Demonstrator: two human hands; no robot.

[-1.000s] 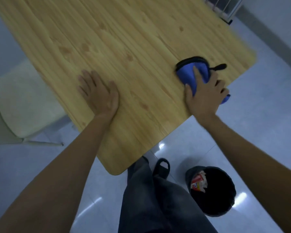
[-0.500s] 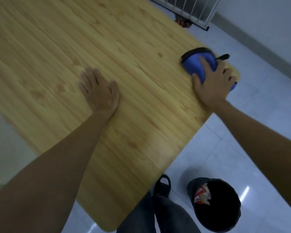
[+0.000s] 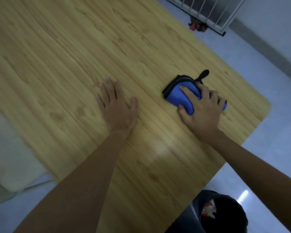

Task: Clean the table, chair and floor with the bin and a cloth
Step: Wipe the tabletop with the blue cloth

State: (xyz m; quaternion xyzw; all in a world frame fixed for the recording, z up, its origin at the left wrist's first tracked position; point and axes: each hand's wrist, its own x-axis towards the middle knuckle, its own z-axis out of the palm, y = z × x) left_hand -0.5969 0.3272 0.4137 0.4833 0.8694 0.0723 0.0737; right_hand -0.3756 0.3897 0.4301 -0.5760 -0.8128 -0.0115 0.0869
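A folded blue cloth (image 3: 178, 95) with a black edge and a black loop lies on the wooden table (image 3: 74, 47), near its right corner. My right hand (image 3: 202, 110) presses down on the cloth, thumb and fingers spread over it and partly curled round its sides. My left hand (image 3: 116, 106) lies flat on the bare wood, fingers straight, a little to the left of the cloth. The black bin (image 3: 225, 214) stands on the floor under the table's near edge, with a red and white wrapper inside.
A pale cushioned chair seat (image 3: 8, 157) shows at the left, beside the table. The grey tiled floor (image 3: 267, 132) lies to the right. A white railing (image 3: 207, 10) with a small dark red object at its foot stands at the far side.
My right hand has slid the cloth away from the table's right edge, inward toward the left hand. The camera view has shifted; my left hand stays flat on the wood.
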